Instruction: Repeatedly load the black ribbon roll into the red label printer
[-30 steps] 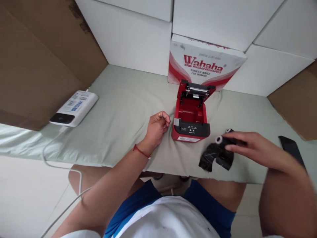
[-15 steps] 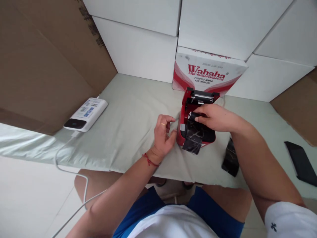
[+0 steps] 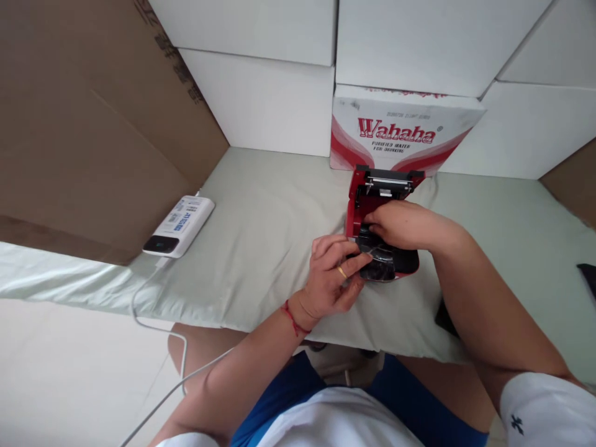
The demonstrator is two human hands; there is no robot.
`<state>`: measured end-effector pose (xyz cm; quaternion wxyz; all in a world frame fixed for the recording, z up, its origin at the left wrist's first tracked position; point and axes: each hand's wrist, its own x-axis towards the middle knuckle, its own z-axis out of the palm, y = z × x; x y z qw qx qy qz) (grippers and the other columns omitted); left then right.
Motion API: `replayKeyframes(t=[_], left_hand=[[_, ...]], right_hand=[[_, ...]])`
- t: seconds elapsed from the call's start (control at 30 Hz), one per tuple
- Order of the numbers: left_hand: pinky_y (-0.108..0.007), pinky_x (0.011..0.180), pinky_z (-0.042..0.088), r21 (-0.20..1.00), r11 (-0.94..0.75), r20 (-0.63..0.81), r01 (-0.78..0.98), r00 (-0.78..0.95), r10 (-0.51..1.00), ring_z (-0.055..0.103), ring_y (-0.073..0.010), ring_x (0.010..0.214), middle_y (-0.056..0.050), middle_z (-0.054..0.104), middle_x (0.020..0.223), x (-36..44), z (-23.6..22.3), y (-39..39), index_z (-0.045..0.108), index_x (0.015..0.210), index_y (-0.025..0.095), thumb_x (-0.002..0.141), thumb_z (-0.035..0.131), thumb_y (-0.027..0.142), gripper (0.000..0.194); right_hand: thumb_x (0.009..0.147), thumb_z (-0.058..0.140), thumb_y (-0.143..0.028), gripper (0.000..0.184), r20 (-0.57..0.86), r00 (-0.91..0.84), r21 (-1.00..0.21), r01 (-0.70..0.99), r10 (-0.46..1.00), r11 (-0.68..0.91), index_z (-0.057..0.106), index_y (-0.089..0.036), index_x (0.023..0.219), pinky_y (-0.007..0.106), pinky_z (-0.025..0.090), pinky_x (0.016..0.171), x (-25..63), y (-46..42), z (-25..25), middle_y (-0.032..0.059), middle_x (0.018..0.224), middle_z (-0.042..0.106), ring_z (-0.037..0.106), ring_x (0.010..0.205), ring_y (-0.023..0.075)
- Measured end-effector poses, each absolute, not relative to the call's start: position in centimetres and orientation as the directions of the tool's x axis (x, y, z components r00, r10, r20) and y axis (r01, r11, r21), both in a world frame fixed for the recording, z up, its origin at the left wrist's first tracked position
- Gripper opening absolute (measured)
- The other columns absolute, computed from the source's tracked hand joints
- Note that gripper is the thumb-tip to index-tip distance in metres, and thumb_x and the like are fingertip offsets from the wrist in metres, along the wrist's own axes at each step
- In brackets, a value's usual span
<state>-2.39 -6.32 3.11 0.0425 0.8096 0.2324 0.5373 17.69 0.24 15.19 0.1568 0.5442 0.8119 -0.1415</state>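
A small red label printer (image 3: 352, 214) stands on the cloth with its lid raised at the back. Down inside its compartment, my right hand (image 3: 405, 225) has its fingers closed on a black marbled label roll (image 3: 367, 234), mostly covered by the hand. The loose strip (image 3: 379, 266) of the roll drapes over the printer's front. My left hand (image 3: 336, 270) is at the front left corner, its fingertips pinching the strip's left edge; the thumb's contact is partly hidden. A dark piece (image 3: 446, 320) lies beside my right forearm, largely covered by it.
A white power bank (image 3: 186, 226) with a cable lies at the left on the pale green cloth (image 3: 265, 248). Behind the printer stands a Wahaha water carton (image 3: 400, 133) among white boxes (image 3: 261, 102). A brown carton (image 3: 93, 124) borders the left. A black flat object (image 3: 587, 279) lies at the right edge.
My left hand has moved right, from beside the printer onto the strip. The right hand has lowered the roll into the compartment. The strip's hanging end is now shorter. The view has shifted slightly.
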Motion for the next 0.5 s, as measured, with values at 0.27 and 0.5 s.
replayKeyframes(t=[0.27,0.5], left_hand=[[-0.043,0.100,0.054,0.232,-0.893,0.868,0.386,0.332,0.370,0.066,-0.0237,0.108,-0.006,0.076,0.103,-1.6,4.3,-7.5,0.073,0.125,0.022,0.102,0.062,0.018,0.026],[-0.047,0.099,0.056,0.216,-0.868,0.870,0.448,0.315,0.379,0.063,-0.0268,0.111,-0.010,0.073,0.109,-1.5,5.2,-7.7,0.075,0.123,0.024,0.097,0.067,0.018,0.029]], right_hand=[[0.107,0.058,-0.035,0.033,0.403,-0.242,-0.443,0.793,0.883,0.419,0.085,-0.025,0.123,0.039,0.060,0.098,22.1,-2.4,18.6,0.0032,0.116,0.087,0.079,0.105,0.0252],[0.110,0.053,-0.034,0.049,0.302,-0.360,-0.272,0.855,0.883,0.441,0.068,-0.018,0.153,0.056,0.048,0.124,22.6,-0.2,17.2,0.0146,0.154,0.072,0.062,0.147,0.0370]])
